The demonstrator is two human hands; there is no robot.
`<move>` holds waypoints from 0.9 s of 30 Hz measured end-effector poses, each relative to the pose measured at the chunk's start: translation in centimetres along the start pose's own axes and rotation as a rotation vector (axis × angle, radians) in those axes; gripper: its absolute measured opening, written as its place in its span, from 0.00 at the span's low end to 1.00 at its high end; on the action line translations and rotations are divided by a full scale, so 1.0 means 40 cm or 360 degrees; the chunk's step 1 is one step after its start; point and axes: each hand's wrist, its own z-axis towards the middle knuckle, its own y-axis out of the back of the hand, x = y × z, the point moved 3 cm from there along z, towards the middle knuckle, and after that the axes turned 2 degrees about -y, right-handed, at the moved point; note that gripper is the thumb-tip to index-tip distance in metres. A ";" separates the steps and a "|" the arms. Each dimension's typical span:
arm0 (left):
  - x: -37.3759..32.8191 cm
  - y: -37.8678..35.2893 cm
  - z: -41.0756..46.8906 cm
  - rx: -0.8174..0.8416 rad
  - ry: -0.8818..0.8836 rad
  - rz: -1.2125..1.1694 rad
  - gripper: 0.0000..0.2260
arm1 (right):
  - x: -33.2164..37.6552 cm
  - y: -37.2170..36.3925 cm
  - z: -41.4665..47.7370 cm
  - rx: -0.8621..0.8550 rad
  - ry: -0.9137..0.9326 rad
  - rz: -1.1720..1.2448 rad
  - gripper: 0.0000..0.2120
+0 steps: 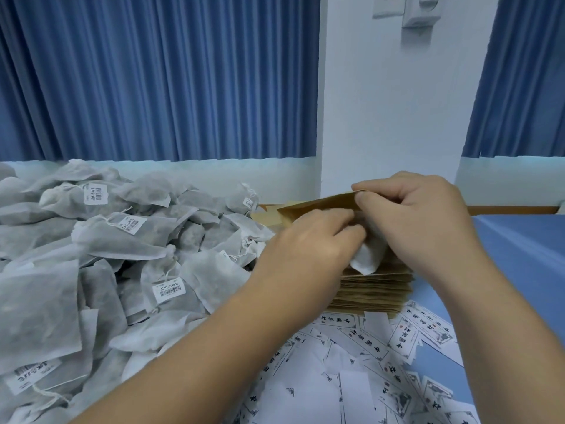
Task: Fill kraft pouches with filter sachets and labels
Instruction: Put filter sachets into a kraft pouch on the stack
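Observation:
My right hand pinches the upper edge of a brown kraft pouch and holds its mouth up above the stack of flat kraft pouches. My left hand grips a white filter sachet whose top end is under my fingers at the pouch mouth; its lower end hangs out over the stack. A big heap of grey-white filter sachets with barcode tags fills the left. Printed white labels lie scattered in front of the stack.
The work surface is covered in blue cloth, bare at the right. A white wall and blue curtains stand close behind. A wooden edge runs along the back right.

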 end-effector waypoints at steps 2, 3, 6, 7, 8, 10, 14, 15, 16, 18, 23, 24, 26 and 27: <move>-0.008 0.005 -0.003 -0.0019 0.0015 -0.0121 0.16 | 0.000 0.004 0.001 -0.0034 -0.0017 0.0033 0.09; -0.010 0.005 -0.010 -0.0004 -0.0015 -0.0153 0.18 | -0.001 0.008 0.003 -0.0051 -0.0029 0.0060 0.09; -0.007 0.006 -0.043 0.0066 -0.0187 -0.0076 0.23 | -0.009 0.022 0.008 -0.0116 -0.0060 0.0122 0.08; -0.001 0.005 -0.050 0.0078 -0.0235 -0.0016 0.25 | -0.010 0.024 0.009 -0.0126 -0.0060 0.0131 0.08; 0.006 0.003 -0.055 0.0066 -0.0272 0.0049 0.27 | -0.008 0.026 0.009 -0.0130 -0.0059 0.0142 0.08; 0.021 -0.005 -0.058 -0.0026 -0.0289 0.0166 0.28 | -0.004 0.028 0.007 -0.0142 -0.0053 0.0162 0.09; 0.033 -0.016 -0.048 -0.0292 -0.0324 0.0271 0.17 | 0.007 0.028 0.000 -0.0125 -0.0037 0.0207 0.09; 0.034 -0.018 -0.046 -0.0321 -0.0337 0.0277 0.16 | 0.008 0.026 -0.002 -0.0105 -0.0046 0.0222 0.09; 0.034 -0.020 -0.043 -0.0334 -0.0351 0.0285 0.15 | 0.009 0.024 -0.003 -0.0079 -0.0063 0.0265 0.10; 0.032 -0.022 -0.036 -0.0326 -0.0362 0.0296 0.15 | 0.008 0.020 -0.001 -0.0045 -0.0070 0.0357 0.10; 0.028 -0.010 -0.021 -0.0147 -0.0370 0.0247 0.17 | 0.009 0.038 0.007 -0.0047 0.0082 0.0324 0.10; 0.023 -0.005 -0.017 -0.0072 -0.0366 0.0251 0.18 | 0.009 0.040 0.007 -0.0029 0.0097 0.0327 0.10; 0.011 0.007 -0.008 0.0152 -0.0313 0.0283 0.20 | 0.007 0.037 0.007 -0.0001 0.0095 0.0341 0.10; 0.003 0.014 -0.004 0.0243 -0.0274 0.0293 0.20 | 0.008 0.034 0.007 0.0007 0.0116 0.0323 0.09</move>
